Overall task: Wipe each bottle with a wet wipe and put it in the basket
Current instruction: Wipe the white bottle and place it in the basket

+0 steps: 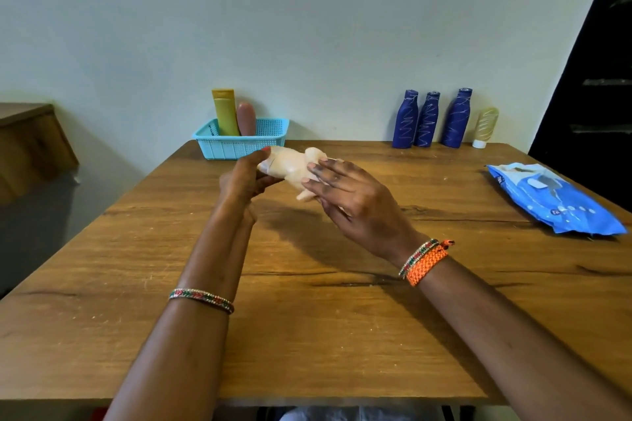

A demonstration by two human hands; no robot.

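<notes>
Both forearms reach forward over the wooden table (307,335), hands meeting above its far middle. Left hand (244,178) palm turned right, fingers curled round one end of a pale cream bottle (285,166). Right hand (355,202) back up, fingers fairly straight, pressing a pale wet wipe (309,178) over the bottle's other end. Bottle held off the table, long axis roughly left-right, slightly tilted; cap end unclear under the wipe. Behind the hands, turquoise basket (239,143) at the far edge holds a yellow tube (225,113) and pinkish bottle (246,118), upright. Far right: three blue bottles (429,120) and a beige tube (485,126) standing by the wall. Blue wipes pack (554,198) lies flat, right edge.
</notes>
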